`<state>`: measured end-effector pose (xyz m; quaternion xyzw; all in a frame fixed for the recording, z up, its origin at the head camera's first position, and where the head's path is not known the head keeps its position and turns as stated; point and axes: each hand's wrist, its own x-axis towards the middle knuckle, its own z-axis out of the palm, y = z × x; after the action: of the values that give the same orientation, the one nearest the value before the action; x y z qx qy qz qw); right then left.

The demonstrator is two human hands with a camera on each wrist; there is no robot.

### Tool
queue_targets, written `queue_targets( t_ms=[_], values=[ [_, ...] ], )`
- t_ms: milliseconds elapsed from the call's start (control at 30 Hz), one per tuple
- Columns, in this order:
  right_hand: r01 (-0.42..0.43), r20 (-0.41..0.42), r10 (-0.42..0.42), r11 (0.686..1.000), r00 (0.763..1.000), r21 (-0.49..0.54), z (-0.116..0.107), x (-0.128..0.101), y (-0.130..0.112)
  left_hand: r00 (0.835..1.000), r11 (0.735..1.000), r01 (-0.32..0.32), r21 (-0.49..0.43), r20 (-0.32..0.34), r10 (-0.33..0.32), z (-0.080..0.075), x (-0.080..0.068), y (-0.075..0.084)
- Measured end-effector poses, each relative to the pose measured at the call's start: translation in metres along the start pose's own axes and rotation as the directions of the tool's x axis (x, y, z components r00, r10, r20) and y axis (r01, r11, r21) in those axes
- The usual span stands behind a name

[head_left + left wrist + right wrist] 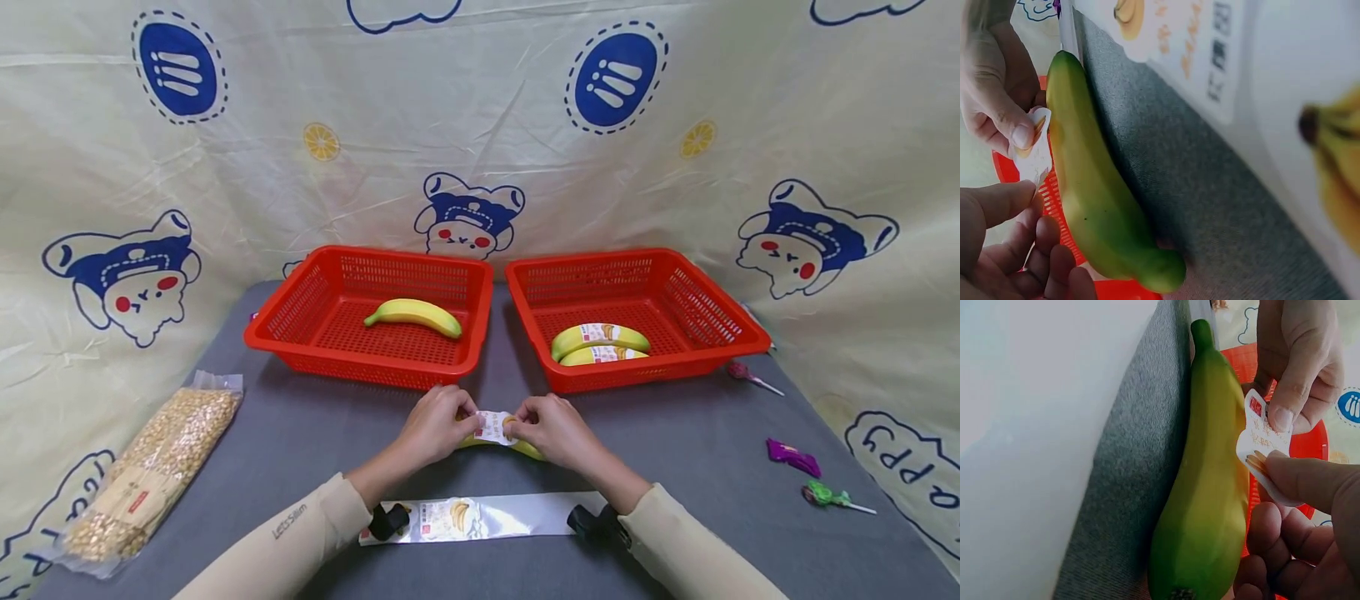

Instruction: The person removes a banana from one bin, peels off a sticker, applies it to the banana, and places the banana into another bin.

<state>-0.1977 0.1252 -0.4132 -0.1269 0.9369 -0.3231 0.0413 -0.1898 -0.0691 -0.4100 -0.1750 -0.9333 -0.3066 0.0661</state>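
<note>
Both hands meet at table centre, just in front of the gap between the two red baskets. Left hand [435, 425] and right hand [551, 429] each pinch an edge of one white sticker label [495, 425] with thumb and fingertip, the label touching the top of one yellow-green banana [525, 448] lying on the grey table [300, 433]. One label backing strip [480, 517] lies at 6 o'clock from the hands, just in front of the wrists. Left red basket [300, 312] at 11 o'clock – one bare banana [412, 315] inside. Right red basket [720, 312] at 1 o'clock – two labelled bananas [600, 342] touching. One bag of peanuts [153, 467] at 9 o'clock. Three wrapped candies at 3 o'clock – pink lollipop [742, 372], purple candy [791, 456], green lollipop [825, 497]
</note>
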Motion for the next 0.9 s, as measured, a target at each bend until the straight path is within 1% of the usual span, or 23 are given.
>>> queue_targets(
  t_ms=[167,300,433,633,733,900],
  values=[
    [-0.002,0.013,0.003,1.0,1.0,-0.014,0.0009,0.0046,0.0003,1.0,1.0,-0.007,0.017,0.014,0.006,0.0018,0.0032,-0.0032],
    [0.026,0.005,-0.026,0.999,1.0,-0.045,0.0023,0.0056,0.0001,1.0,1.0,0.002,0.029,0.021,-0.003,0.0027,0.005,-0.0043],
    [0.061,-0.016,-0.063,0.994,0.998,-0.091,0.0047,0.0058,0.0004,1.0,0.999,-0.005,0.05,0.013,0.004,0.0045,0.0048,-0.0047],
    [0.131,-0.073,-0.146,0.976,0.987,-0.174,0.0075,0.0042,0.0011,0.998,0.99,-0.056,0.126,-0.022,0.059,0.0077,0.0025,-0.0045],
    [0.149,-0.084,-0.165,0.973,0.983,-0.179,0.0085,0.004,0.0019,0.997,0.987,-0.071,0.143,-0.029,0.076,0.0074,0.0009,-0.0041],
    [0.206,-0.083,-0.223,0.963,0.971,-0.173,0.0092,0.0029,0.0063,0.998,0.99,-0.056,0.13,-0.006,0.058,0.006,-0.0045,-0.002]
  ],
)
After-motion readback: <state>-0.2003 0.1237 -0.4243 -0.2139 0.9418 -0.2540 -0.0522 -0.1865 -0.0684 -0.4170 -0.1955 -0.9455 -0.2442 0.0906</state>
